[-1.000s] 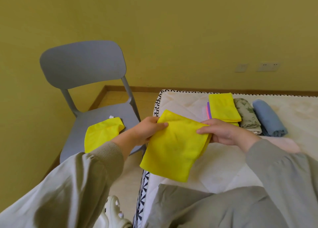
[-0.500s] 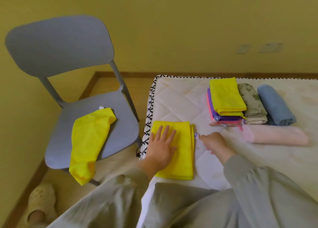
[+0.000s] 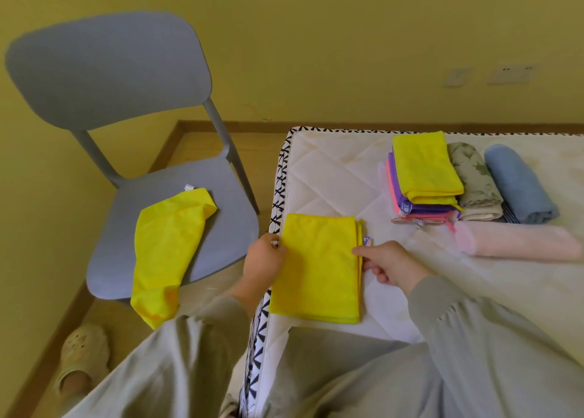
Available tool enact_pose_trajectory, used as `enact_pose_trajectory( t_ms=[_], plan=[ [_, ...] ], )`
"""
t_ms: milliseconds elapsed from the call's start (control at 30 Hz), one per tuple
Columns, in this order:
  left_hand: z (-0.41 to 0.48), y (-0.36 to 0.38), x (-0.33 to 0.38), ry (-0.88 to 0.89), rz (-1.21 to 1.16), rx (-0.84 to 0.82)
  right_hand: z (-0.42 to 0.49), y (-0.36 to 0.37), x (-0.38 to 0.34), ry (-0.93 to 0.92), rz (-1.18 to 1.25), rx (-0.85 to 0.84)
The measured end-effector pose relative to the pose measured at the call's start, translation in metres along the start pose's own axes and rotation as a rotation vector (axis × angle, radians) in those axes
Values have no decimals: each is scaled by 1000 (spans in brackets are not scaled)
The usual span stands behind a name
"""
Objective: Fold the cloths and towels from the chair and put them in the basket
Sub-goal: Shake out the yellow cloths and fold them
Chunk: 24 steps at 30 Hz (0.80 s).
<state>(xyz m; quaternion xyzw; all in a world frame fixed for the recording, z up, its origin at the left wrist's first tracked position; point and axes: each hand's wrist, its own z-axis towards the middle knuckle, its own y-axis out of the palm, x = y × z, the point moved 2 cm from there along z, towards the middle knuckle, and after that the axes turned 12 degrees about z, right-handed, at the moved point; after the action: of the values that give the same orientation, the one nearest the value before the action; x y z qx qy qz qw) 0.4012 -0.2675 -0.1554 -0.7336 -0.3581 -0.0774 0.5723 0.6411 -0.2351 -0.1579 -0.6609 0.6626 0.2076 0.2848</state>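
The cloth (image 3: pixel 316 269), yellow and already folded into a flat oblong, lies at the near corner of the mattress (image 3: pixel 331 171), close to the person so both edges are in reach. The left hand (image 3: pixel 264 259) holds its left edge with curled fingers. The right hand (image 3: pixel 387 263) pinches the layered right edge just below a small label, probably to square the layers or lift it whole. The fabric looks like soft, matte microfibre, limp enough to need support on both sides. The mattress is quilted in diamonds, with a black-and-white patterned border.

A loose cloth (image 3: pixel 167 250), also yellow, is draped unfolded over the smooth grey chair (image 3: pixel 110 70), one end hanging off the seat; it looks like the one still waiting. Further back on the mattress sits a pile (image 3: pixel 423 171) of folded yellow, purple and pink cloths; beside it lie rolled towels, floral (image 3: pixel 474 184), blue (image 3: pixel 518 184) and pink (image 3: pixel 518 239). No basket is in view.
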Motion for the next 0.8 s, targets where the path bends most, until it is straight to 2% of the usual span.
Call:
enact_pose_trajectory(
  t_ms=[133, 233, 333, 467, 667, 800],
  plan=[
    [16, -15, 5, -129, -106, -226, 4, 1, 2, 45, 48, -80],
    [22, -18, 11, -307, -228, -359, 6, 3, 3, 83, 125, -123],
    [21, -20, 21, -380, -350, -449, 6, 8, 2, 131, 184, -163],
    [23, -18, 26, -374, -413, -512, 6, 15, 1, 155, 228, -182],
    [21, -17, 30, -379, -535, -499, 0, 22, -7, 167, 277, -216],
    [27, -17, 31, -358, -570, -473, 1, 22, -15, 87, 255, -206]
  ],
)
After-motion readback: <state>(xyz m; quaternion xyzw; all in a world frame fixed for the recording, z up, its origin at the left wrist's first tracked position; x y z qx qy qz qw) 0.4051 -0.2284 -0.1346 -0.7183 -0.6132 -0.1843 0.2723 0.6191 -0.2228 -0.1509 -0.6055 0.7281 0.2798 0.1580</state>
